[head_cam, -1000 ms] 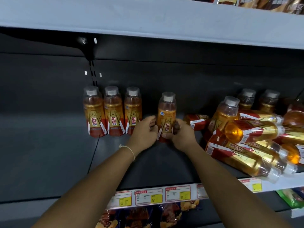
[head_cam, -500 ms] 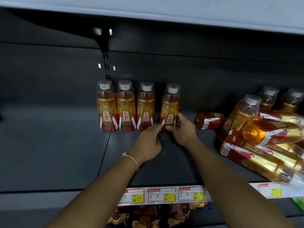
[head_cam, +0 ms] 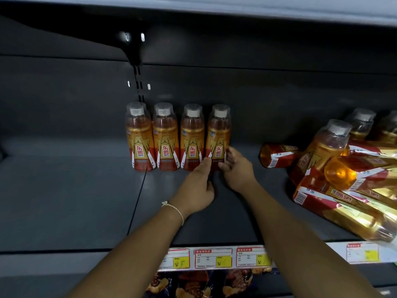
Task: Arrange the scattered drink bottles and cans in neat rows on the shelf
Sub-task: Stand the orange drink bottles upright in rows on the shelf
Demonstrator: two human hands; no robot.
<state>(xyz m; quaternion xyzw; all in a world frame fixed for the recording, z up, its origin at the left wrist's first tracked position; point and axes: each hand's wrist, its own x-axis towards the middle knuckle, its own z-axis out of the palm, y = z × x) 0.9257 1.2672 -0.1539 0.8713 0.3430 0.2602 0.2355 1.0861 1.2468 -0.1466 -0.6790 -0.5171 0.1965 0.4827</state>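
Four amber plastic drink bottles with white caps (head_cam: 178, 137) stand upright in a row on the dark shelf (head_cam: 71, 196). The right hand (head_cam: 237, 168) grips the fourth; the left hand (head_cam: 198, 186) touches its base with extended fingers. Right of both hands, a toppled pile of bottles (head_cam: 348, 175) awaits sorting.

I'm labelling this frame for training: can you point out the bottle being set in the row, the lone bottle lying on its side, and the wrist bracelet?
Fourth bottle (head_cam: 218, 134), head view, on its label.
Lying bottle (head_cam: 277, 155), head view, mid-body.
Bracelet (head_cam: 175, 209), head view, on the cord across the left wrist.
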